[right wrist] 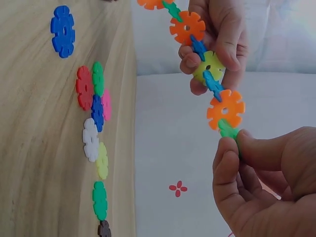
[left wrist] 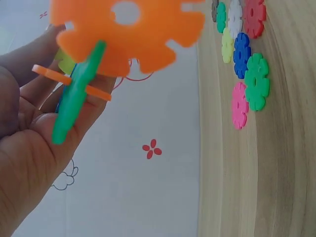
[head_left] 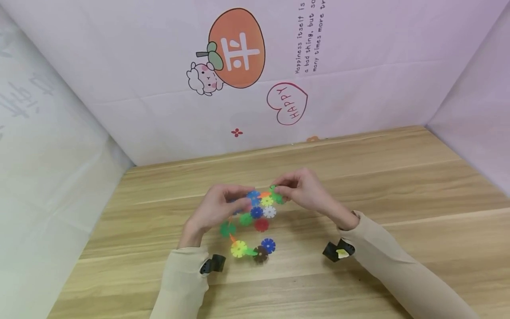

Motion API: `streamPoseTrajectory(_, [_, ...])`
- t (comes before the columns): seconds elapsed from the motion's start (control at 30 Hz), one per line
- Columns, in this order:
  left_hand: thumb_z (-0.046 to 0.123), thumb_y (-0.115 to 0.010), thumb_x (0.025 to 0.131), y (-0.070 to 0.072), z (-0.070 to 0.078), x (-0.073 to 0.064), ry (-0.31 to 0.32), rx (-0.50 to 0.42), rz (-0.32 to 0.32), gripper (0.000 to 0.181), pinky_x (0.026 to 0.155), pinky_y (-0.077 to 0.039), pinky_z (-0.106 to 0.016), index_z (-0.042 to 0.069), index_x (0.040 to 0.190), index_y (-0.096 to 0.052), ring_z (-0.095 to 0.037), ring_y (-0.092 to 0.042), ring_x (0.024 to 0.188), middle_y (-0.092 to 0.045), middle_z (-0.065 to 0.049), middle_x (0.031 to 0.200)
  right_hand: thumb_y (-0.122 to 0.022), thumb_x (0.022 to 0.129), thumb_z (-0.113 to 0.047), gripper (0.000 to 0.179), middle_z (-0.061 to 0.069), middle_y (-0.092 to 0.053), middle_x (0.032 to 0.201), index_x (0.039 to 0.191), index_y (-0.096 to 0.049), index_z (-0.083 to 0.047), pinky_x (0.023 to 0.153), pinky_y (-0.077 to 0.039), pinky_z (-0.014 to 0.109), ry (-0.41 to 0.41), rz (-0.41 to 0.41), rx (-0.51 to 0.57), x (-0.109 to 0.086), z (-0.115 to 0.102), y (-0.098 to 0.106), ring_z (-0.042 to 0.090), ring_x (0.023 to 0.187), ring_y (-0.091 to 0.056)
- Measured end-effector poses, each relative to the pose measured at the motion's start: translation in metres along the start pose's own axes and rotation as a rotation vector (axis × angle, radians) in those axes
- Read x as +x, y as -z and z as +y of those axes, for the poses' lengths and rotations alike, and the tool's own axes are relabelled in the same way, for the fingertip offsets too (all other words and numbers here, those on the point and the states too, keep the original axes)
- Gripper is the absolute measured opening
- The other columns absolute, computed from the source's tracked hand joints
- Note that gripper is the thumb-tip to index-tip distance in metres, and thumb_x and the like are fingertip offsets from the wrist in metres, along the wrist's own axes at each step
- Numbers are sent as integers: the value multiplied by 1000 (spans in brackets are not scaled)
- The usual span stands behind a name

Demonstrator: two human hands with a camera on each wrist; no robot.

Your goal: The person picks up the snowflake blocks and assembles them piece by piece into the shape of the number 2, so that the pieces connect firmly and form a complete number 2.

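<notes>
On your wood-grain table, you have a blue disc set apart, then a closely grouped red disc, green disc, second blue disc, pink disc, white disc and yellow disc, with another green disc and a brown disc beyond.

Beige left sleeve, matching right sleeve, black left wrist camera, black right wrist camera with yellow patch

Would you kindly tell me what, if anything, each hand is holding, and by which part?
A chain of interlocked plastic flower discs: the left hand grips it at a yellow disc; the right hand pinches a green disc.
</notes>
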State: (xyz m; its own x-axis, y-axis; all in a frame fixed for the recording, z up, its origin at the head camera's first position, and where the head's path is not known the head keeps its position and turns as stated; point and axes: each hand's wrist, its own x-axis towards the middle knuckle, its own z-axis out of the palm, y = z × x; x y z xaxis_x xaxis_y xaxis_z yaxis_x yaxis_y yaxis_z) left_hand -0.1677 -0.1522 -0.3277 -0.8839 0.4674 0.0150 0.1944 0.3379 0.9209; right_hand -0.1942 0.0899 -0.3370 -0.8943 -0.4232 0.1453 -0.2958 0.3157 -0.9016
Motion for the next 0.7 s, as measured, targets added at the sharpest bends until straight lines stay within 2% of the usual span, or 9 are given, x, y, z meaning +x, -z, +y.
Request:
streamPoseTrajectory(0.2, [11,-62,94,0,-1,0,21,12,40,30,73,-56,-43,2,122,-64,-26,-67,83,-71,-12,91,-66,88,1,10,11,-68,77,95,-70,6,59,-56,28,-20,18,43,0,0,-3,34,69,-65])
streamPoseTrajectory(0.37, [9,-63,93,0,-1,1,-18,20,23,29,66,-56,-33,1,121,-64,-30,-67,85,-71,-12,100,-66,87,2,8,10,-68,76,93,-71,5,56,-55,29,-2,-3,18,0,-1,-3,28,64,-64])
streamPoseTrajectory(0.47, [9,-64,92,-1,-1,1,-29,43,19,29,55,-51,-26,2,120,-65,-31,-67,86,-70,-10,104,-67,87,0,8,9,-69,76,92,-71,4,57,-55,32,-9,-19,-4,0,0,-4,28,65,-64])
streamPoseTrajectory(0.53, [10,-66,91,-1,0,1,-20,59,21,29,58,-51,-24,5,119,-66,-27,-67,88,-70,-8,105,-67,88,-1,9,9,-69,78,94,-71,4,58,-56,33,-21,-29,-3,0,0,-4,29,66,-65])
streamPoseTrajectory(0.7, [17,-69,89,-2,2,1,1,84,17,28,76,-54,-34,9,116,-68,-19,-66,94,-69,-3,106,-64,91,-4,14,11,-69,85,101,-68,4,65,-57,40,-54,-58,52,0,2,-1,24,69,-65])
